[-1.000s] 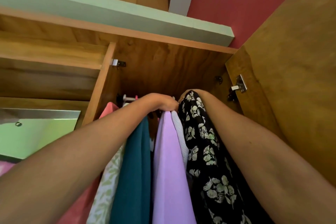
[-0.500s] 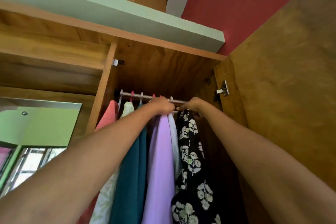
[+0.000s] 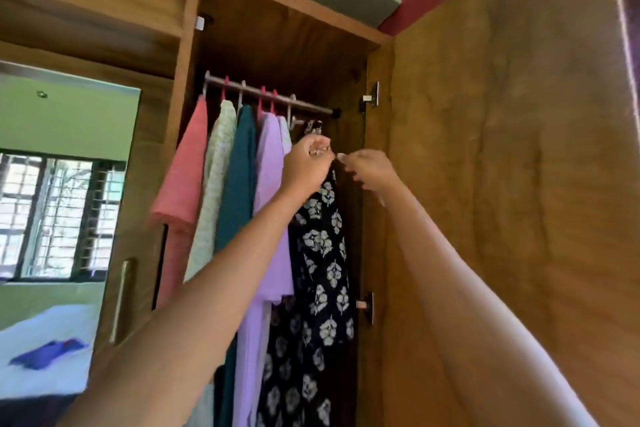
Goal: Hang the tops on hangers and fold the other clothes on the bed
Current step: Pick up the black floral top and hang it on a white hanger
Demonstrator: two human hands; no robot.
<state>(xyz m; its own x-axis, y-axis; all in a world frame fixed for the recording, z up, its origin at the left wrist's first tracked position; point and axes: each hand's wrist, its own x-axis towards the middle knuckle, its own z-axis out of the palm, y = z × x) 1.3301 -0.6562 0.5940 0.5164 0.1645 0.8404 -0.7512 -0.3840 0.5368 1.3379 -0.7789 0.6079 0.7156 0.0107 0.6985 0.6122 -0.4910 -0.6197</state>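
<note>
A black top with white flowers (image 3: 322, 253) hangs at the right end of the metal rail (image 3: 270, 94) inside the wardrobe. My left hand (image 3: 308, 163) is pinched on its fabric at the shoulder, just below the hanger hook. My right hand (image 3: 370, 170) is a little to the right with curled fingers, its fingertips at the top's edge; whether it holds cloth is unclear. To the left hang a lilac top (image 3: 272, 184), a teal top (image 3: 239, 184), a pale patterned top (image 3: 218, 177) and a coral top (image 3: 183, 184).
The open wardrobe door (image 3: 502, 184) stands close on the right, with hinges (image 3: 372, 99) beside my right hand. A mirror door (image 3: 62, 184) on the left reflects a window and a bed with a blue garment (image 3: 48, 354). A shelf runs above the rail.
Both hands have dropped from the rail to the floral top's shoulders. The top now hangs from the rail by itself, and my view has pulled back and lowered.
</note>
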